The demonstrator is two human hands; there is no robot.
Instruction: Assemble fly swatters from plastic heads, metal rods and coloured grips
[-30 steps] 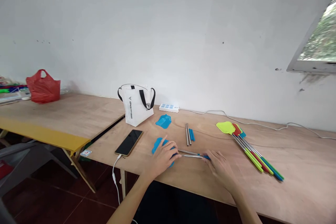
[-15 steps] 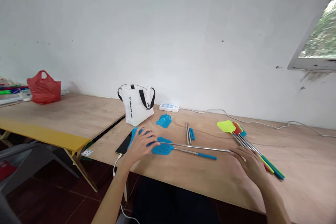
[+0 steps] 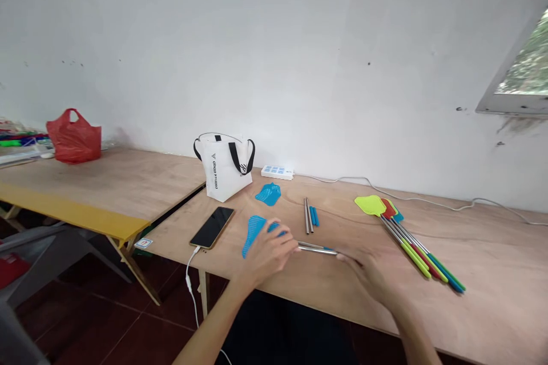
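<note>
A blue fly swatter [image 3: 253, 235] with a telescopic metal rod [image 3: 317, 249] is held between both hands, low over the wooden table. My left hand [image 3: 274, 248] is closed round it where the head meets the rod, covering part of the blue mesh. At the rod's other end, my right hand [image 3: 370, 274] grips it, blurred by motion. Another blue fly swatter lies beneath, mostly hidden by my hands. Just behind are two loose metal tubes [image 3: 309, 217] and two short blue grips [image 3: 314, 217]. A loose blue swatter head [image 3: 268, 194] rests farther back.
To the right, several fly swatters [image 3: 370, 204] with coloured grips lie fanned together. On the left are a phone [image 3: 213, 227] on a white cable and a white bag [image 3: 226, 170]. A power strip [image 3: 277, 172] sits by the wall. A red plastic bag [image 3: 74, 138] stands on the neighbouring table.
My left hand has moved right with the swatter, and my right hand has come left. The rod showing between them is much shorter. The phone is now uncovered.
</note>
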